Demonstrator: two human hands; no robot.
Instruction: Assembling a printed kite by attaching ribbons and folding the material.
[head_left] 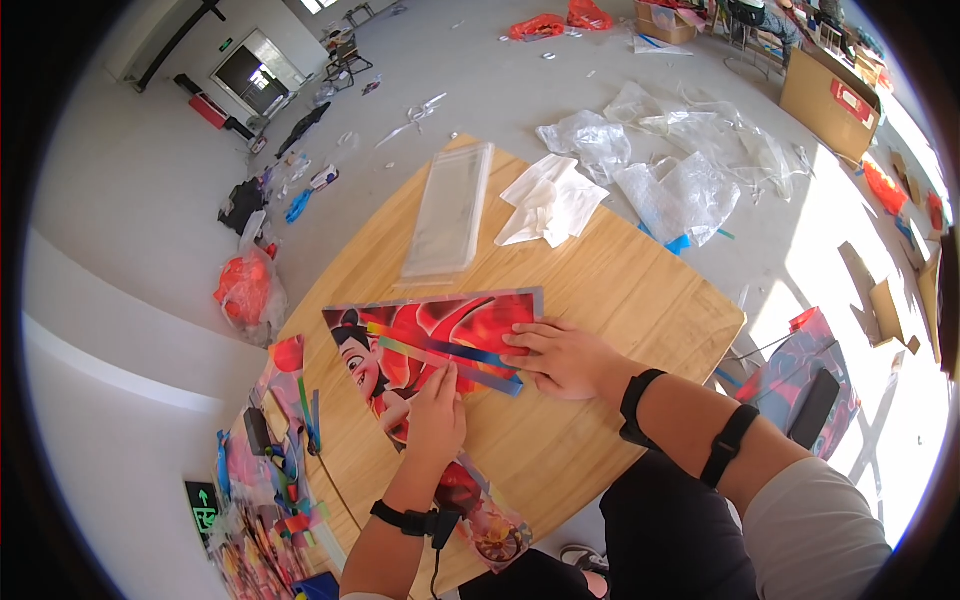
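On the wooden table (655, 290) lies a triangular red printed sheet (480, 310) with a cartoon figure and a grey border. Two narrow strips cross it: an upper strip (460, 349) running yellow to dark blue, and a lower strip (485, 377) running pale green to grey-blue. My left hand (437, 415) has its fingers curled together, tips at the lower strip's near edge; the grip itself is partly hidden. Spread flat, my right hand (570, 358) presses on the sheet's right side, fingertips by the upper strip's end. A printed tail piece (480, 510) hangs toward my lap.
Farther back on the table are a clear plastic sleeve (450, 210) and a crumpled white sheet (552, 200). Printed pieces and colourful bundles (265, 540) crowd the left side. Plastic wrapping (690, 190) litters the floor, with a cardboard box (825, 100) at far right.
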